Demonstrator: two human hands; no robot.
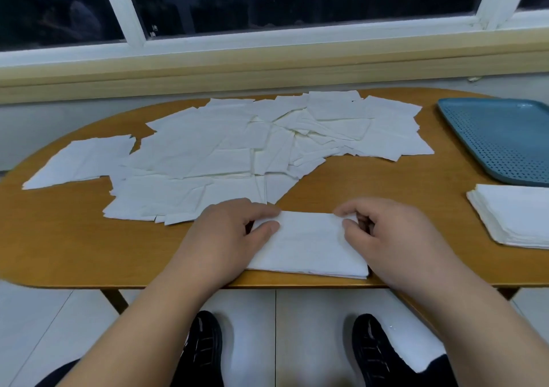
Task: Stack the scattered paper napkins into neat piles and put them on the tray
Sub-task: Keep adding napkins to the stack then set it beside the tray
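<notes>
Several white paper napkins (pixel 225 149) lie scattered and overlapping across the middle and back of the wooden table (pixel 89 247). At the front edge a small neat pile of napkins (pixel 309 244) lies flat. My left hand (pixel 228 238) pinches its left edge with thumb and fingers. The pile's right edge is gripped by my right hand (pixel 389 238). A second squared stack of napkins (pixel 514 214) rests on the table at the right, just in front of the blue perforated tray (pixel 505 137). Nothing lies on the visible part of the tray.
A white window frame (pixel 267 45) and a wooden ledge run along the far side of the table. Below the table's front edge are a pale tiled floor and my two black shoes (pixel 205 348).
</notes>
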